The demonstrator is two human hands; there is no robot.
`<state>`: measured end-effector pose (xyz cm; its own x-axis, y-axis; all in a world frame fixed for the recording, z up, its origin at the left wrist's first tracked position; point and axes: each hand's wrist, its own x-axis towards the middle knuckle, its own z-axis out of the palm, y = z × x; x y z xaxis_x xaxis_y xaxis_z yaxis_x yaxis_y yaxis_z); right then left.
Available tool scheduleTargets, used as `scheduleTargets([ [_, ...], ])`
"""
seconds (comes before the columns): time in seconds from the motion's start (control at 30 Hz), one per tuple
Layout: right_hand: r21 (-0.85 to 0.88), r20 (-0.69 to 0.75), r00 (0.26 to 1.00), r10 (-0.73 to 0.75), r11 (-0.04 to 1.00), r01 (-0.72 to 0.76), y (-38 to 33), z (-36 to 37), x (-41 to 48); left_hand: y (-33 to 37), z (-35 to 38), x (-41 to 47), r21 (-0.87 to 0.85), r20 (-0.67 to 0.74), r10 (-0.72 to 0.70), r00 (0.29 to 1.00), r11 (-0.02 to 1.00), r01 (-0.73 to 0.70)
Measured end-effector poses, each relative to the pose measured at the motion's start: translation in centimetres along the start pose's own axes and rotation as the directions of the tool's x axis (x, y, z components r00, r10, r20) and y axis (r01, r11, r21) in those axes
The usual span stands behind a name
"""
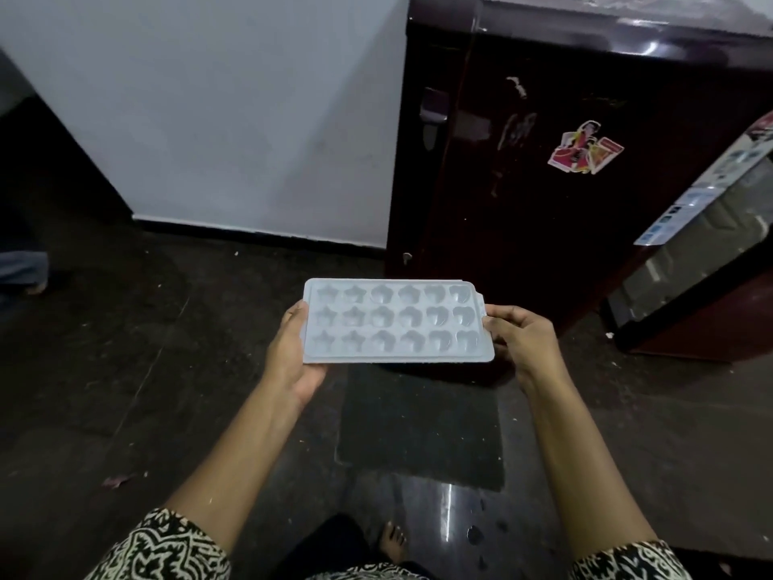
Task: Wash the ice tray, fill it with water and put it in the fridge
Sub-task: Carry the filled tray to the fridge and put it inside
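While both grips carry it, the pale blue rectangular plastic ice tray (pixel 393 324) hangs level between them, its three rows of star- and heart-shaped cells facing up. The left grip (pixel 293 349) holds the tray's left short edge, thumb laid on the rim and fingers tucked beneath. The right grip (pixel 518 341) pinches the right short edge next to a small tab, thumb on top and fingers curled under. Neither grip is free.

Just beyond the right grip stands the glossy dark maroon fridge (pixel 564 211), its door closed. Its silver recessed handle (pixel 433 115) sits well above and ahead of the tray, and a colourful paper sticker (pixel 585 148) is stuck higher up on the door. Below both grips, a dark rectangular mat (pixel 422 424) lies on the dark stone floor (pixel 188 370) at the fridge's foot. Out past the right grip stands a glass-fronted cabinet (pixel 690 265).

Judging by the flat, careful carry in front of the fridge, washing and filling look finished, though the dim light does not let me tell whether the cells hold water. What remains is the last part: one grip would have to let go to pull the door open, leaving the other to keep the tray level, before the tray goes inside.
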<state>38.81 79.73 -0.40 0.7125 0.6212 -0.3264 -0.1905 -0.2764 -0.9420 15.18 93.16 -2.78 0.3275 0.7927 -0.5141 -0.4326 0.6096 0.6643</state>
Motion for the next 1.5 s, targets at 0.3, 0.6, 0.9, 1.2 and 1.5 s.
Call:
scheduleTargets([
  [0.3,-0.040,0.051,0.999,0.009,0.999,-0.007,-1.8,4.5,2.8,3.6,-1.0,2.4,-0.046,-0.020,0.020,1.000,0.999,-0.021],
  [0.6,-0.173,0.035,0.998,0.047,0.984,-0.040,-3.5,9.5,4.9,7.8,-2.2,5.7,-0.033,-0.012,0.051,0.999,0.998,-0.051],
  [0.9,-0.268,-0.157,0.907,-0.391,0.901,0.342,-10.5,14.8,10.1,10.2,-3.2,8.4,0.011,-0.002,0.038,0.999,0.999,-0.038],
  [1.2,-0.266,-0.241,0.905,-0.352,0.920,0.287,-12.2,17.4,13.4,12.1,-3.8,9.5,-0.010,0.000,0.048,0.999,0.999,-0.048],
  [1.5,-0.340,-0.317,0.859,-0.403,0.893,0.294,-12.0,17.7,13.7,13.3,-5.0,10.1,-0.003,-0.011,0.054,0.999,0.999,-0.054],
])
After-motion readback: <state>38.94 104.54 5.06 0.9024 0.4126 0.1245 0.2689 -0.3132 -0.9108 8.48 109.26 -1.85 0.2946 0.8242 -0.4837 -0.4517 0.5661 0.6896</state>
